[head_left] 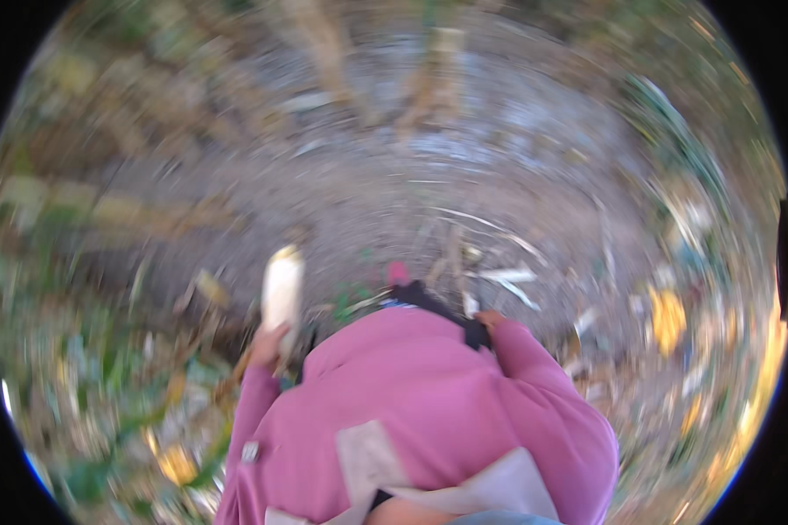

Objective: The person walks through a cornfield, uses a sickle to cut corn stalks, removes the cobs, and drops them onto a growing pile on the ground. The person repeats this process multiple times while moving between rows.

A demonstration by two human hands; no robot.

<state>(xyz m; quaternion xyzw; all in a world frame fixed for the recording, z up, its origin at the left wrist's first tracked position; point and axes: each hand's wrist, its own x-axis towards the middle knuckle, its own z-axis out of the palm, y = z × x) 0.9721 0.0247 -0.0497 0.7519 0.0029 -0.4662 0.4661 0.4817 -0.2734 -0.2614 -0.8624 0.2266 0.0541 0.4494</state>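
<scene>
Pale cream, the long blunt piece (282, 284) stands out between 8 and 9 o'clock from the centre of your view, its yellowish end pointing toward 12. Your left hand (269, 345), at 8 o'clock, has its fingers closed against the lower part; blur hides how far they wrap round. With the grip so low, most of the length reaches past your fingers, so the far end may well tip; a full wrap, thumb opposed, and a firm wrist should steady it. If the skin is damp, expect some slip.

Your right hand (489, 318) is at 4 o'clock, close to your waist and just beside a dark item (476, 335). I cannot tell whether its fingers are curled or loose, or have hold of anything. Keeping that arm clear of the piece leaves it free to support the far end.

Just ahead of you, mind your footing: pale strips (510, 276) lie near 3 o'clock on the brown ground (350, 197), and could roll or slide underfoot. Farther out, long green leaves (678, 131) spread at 2 o'clock, and a yellow clump (667, 321) sits between 3 and 4.
</scene>
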